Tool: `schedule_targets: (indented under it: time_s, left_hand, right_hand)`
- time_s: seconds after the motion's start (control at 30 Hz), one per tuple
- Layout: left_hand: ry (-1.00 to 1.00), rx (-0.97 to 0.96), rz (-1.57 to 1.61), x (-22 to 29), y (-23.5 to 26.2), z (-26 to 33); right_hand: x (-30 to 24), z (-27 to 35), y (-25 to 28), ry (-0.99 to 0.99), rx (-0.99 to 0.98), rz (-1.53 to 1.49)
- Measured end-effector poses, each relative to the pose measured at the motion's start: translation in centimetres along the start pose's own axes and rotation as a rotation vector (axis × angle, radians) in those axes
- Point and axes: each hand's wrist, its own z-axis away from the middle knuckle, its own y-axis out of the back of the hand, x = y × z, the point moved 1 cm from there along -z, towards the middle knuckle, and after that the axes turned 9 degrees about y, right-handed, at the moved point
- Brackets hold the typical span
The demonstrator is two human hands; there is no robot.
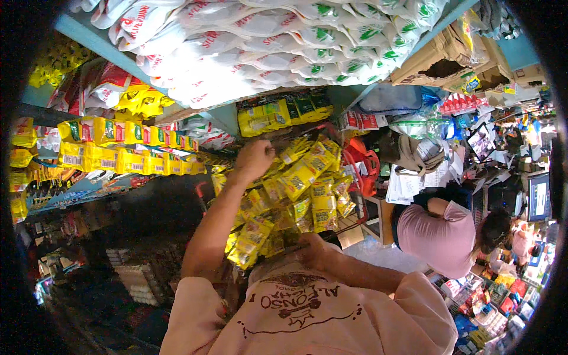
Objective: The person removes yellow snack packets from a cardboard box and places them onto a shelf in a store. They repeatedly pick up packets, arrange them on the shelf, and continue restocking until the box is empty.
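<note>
A heap of yellow sachets [296,183], many joined in strips, lies in front of my chest inside a container with a thin red rim [362,212]. My left hand [257,158] is over the heap's far left side, its fingers curled closed. Whether a sachet is pinched in them I cannot make out. My right hand [312,245] rests low against the near edge of the heap, close to my shirt, and its fingers are mostly hidden. Just beyond my left hand, more yellow and green sachets [284,114] sit on a shelf.
Hanging rows of yellow sachets [124,160] line the left side. Stacked white packs [266,59] fill the shelf overhead. An orange-red bag [362,165] is beside the heap. At right, a person in pink [438,236] bends near a monitor [538,197]; cardboard boxes [441,62] sit above.
</note>
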Motion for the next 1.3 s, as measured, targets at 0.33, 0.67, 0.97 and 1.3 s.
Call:
schedule_targets:
  time_s: [0.33, 0.67, 0.97, 1.3]
  left_hand:
    - [-0.289, 0.067, -0.060, 5.0, 0.7, 1.0]
    - [-0.288, -0.074, -0.062, 4.4, 1.3, -4.5]
    - [-0.133, -0.168, -0.006, 1.3, -0.9, -9.7]
    - [-0.480, 0.068, 0.161, 0.4, 4.6, -0.2]
  right_hand:
    - [3.6, -4.8, -0.2, -0.117, 0.215, -0.346]
    - [2.3, -7.0, -4.7, -0.127, 0.273, -0.544]
    - [2.4, -9.4, -1.7, -0.141, 0.199, -0.417]
    - [4.8, -10.0, -0.9, 0.070, 0.248, -0.135]
